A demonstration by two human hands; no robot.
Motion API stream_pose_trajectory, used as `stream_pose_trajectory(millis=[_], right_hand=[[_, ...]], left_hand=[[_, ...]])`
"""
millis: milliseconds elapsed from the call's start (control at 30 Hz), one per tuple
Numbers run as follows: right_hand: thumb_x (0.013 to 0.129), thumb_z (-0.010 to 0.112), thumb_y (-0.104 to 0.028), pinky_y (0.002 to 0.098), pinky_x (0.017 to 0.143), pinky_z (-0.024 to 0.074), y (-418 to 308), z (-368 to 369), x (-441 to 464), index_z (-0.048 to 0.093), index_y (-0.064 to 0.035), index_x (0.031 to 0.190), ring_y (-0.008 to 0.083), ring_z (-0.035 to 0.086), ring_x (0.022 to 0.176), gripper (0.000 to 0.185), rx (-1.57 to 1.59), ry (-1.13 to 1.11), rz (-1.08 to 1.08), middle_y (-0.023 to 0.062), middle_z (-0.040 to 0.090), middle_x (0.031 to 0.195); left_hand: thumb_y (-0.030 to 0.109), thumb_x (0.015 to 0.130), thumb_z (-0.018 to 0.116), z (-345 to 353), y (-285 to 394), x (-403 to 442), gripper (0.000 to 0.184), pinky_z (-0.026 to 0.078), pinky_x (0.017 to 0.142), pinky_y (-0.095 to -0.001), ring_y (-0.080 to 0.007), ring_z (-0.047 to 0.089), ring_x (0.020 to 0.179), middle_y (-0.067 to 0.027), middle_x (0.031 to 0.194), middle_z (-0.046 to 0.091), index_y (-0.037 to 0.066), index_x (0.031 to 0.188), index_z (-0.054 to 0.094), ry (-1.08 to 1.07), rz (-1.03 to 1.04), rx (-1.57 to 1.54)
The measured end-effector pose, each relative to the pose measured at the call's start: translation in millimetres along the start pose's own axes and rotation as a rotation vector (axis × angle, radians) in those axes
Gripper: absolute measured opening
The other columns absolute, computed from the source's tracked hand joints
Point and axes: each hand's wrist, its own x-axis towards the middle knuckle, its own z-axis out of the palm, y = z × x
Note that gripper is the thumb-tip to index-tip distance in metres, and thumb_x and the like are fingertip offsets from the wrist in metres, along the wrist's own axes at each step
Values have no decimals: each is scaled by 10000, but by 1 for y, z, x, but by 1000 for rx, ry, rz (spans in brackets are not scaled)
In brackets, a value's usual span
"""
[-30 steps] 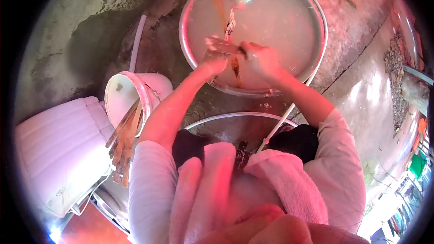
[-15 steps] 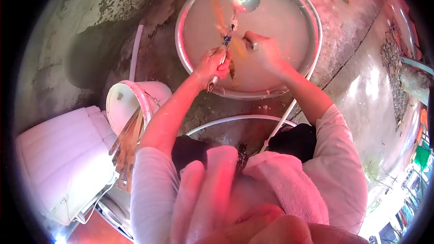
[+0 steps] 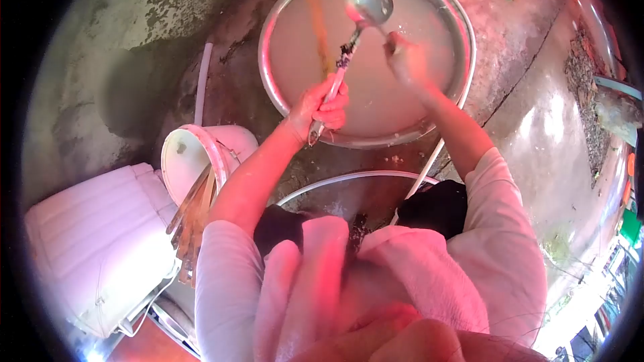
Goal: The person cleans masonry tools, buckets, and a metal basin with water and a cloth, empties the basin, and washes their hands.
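Observation:
My left hand is wrapped round the handle of a metal ladle, whose round bowl points away over a wide metal basin of cloudy liquid. Dark, pale-edged material clings to the ladle's shaft beyond my fingers. Over the right part of the basin, my right hand is closed near the ladle's neck; what its fingers hold is blurred and too small to name. A long orange-brown strip lies in the basin to the left of the ladle.
At the left, a tipped white bucket holds long brown strips, beside a large white container. A pale pipe lies on the wet concrete floor. A white hose curves in front of my knees.
My left hand has come back from the basin's middle and holds the ladle's handle in view. My right hand has moved away and to the right, up toward the ladle's bowl.

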Motion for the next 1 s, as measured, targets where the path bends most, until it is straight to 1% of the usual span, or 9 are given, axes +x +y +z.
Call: stream_pose_trajectory(millis=[33, 67, 200, 367, 500, 600, 700, 867, 1000], right_hand=[[866, 518, -148, 459, 550, 479, -15, 0, -9, 537, -75, 843, 371, 606, 616, 79, 36, 9, -31, 173, 582, 636], [833, 596, -156, 430, 520, 473, -32, -9, -13, 528, -71, 819, 371, 601, 612, 110, 111, 52, -84, 157, 592, 666], [797, 609, -103, 389, 495, 465, -47, -6, -26, 515, -81, 804, 332, 588, 571, 97, 138, 0, -306, 128, 563, 641], [771, 588, -88, 410, 509, 475, -29, 12, -20, 512, -101, 830, 320, 606, 623, 97, 76, -12, -289, 99, 597, 705], [784, 563, -90, 439, 516, 475, -27, 17, -14, 527, -114, 848, 341, 608, 638, 77, 95, 9, -282, 114, 609, 711], [816, 550, -119, 452, 514, 471, -7, 31, 3, 546, -112, 843, 364, 603, 622, 28, 157, 43, 174, 147, 602, 674], [841, 544, -160, 453, 520, 474, -3, 23, -9, 561, -91, 836, 372, 604, 608, 71, 33, 67, 19, 177, 592, 648], [783, 621, -94, 409, 538, 488, -38, 4, -28, 541, -80, 805, 345, 610, 601, 84, 377, 74, -132, 155, 597, 654], [795, 598, -96, 405, 533, 481, -48, 9, -30, 540, -75, 800, 348, 602, 595, 62, 276, 73, -165, 162, 591, 652]], left_hand=[[402, 982, 374, 4, 5, 2, 359, 266, 430, -221, -34, 244, 363, 69, 528, 320, 97, 873, 530, -17, 17, -32], [407, 985, 358, 6, 7, 2, 372, 267, 432, -222, -36, 244, 360, 68, 526, 323, 97, 874, 531, -28, 38, -66], [407, 993, 315, 6, 12, -5, 386, 271, 429, -229, -41, 254, 340, 70, 523, 323, 101, 886, 524, -88, 83, -65], [390, 998, 305, 8, 7, -4, 380, 268, 421, -222, -32, 265, 322, 78, 515, 316, 91, 863, 496, -153, 28, -314], [383, 998, 320, 13, 7, -1, 369, 271, 415, -217, -26, 259, 322, 82, 515, 316, 92, 836, 479, -127, 69, -305], [391, 993, 339, 16, -1, 7, 361, 281, 415, -222, -25, 255, 323, 81, 514, 313, 96, 832, 472, -197, 68, -321], [406, 989, 344, 22, -4, 7, 368, 285, 416, -228, -27, 254, 324, 76, 509, 310, 96, 834, 469, -229, 32, -273], [439, 988, 313, 19, 7, 6, 401, 285, 425, -235, -36, 262, 323, 67, 504, 304, 98, 831, 452, -272, 22, -333], [453, 986, 299, 18, 3, 6, 414, 287, 427, -238, -41, 271, 321, 64, 501, 305, 97, 836, 447, -380, -29, -472]])
